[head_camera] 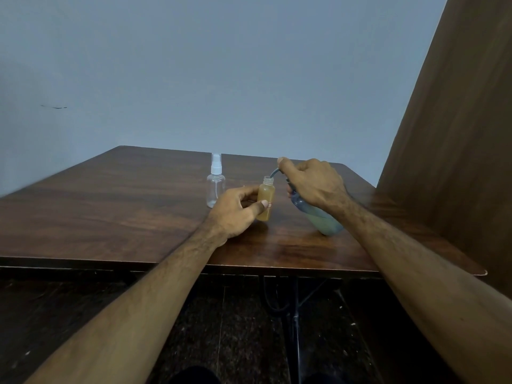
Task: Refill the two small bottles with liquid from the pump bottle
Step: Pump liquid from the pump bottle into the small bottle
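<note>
Left hand [235,210] grips the amber bottle [266,200] steady; right hand [313,184] clasps the pump bottle [318,217] — keep that spout [273,174] over the neck, press gently.

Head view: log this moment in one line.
left hand holds amber bottle | right hand grips pump bottle | spray bottle capped

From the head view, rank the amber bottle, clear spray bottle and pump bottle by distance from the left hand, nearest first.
1. Amber bottle: held in the left hand, cap off.
2. Clear spray bottle: just behind the hand, on the table.
3. Pump bottle: rightmost, tilted under the right hand.
</note>
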Available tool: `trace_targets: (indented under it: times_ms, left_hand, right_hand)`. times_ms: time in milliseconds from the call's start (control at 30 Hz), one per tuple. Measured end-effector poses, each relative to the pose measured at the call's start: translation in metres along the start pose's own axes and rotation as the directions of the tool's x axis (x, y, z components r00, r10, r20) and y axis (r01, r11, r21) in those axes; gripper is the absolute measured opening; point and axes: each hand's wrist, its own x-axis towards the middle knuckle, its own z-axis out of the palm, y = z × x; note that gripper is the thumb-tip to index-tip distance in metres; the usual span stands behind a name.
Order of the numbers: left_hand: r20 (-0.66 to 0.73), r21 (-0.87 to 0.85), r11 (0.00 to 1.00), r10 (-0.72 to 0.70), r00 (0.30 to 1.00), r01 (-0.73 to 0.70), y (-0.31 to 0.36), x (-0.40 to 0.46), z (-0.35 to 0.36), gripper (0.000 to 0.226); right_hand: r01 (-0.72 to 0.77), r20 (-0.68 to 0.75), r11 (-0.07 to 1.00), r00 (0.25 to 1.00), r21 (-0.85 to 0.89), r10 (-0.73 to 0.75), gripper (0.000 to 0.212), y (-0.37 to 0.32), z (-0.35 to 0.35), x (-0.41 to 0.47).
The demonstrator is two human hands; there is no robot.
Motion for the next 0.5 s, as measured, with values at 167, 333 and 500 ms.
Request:
trace_targets:
  times_ms: [167,333,500]
  left_hand:
    - [0.006,-0.004,1.000,-0.006,1.000,0.006,-0.0005,0.0009,0.0004,0.037]
    - [0.005,-0.018,1.000,-0.004,1.000,0.004,-0.0020,0.0012,0.0000,0.037]
    - [-0.006,-0.028,1.000,0.004,1.000,-0.004,-0.0025,0.0007,0.0006,0.036]
  right_hand:
    - [0.002,-0.008,1.000,1.000,0.003,-0.002,0.076,0.0001,0.0006,-0.0006]
    - [0.003,-0.023,1.000,1.000,0.028,-0.002,0.089,0.0030,0.0016,-0.0008]
    - [-0.074,-0.041,0.974,0.996,0.212,0.085,0.093,0.0041,-0.0038,-0.0022]
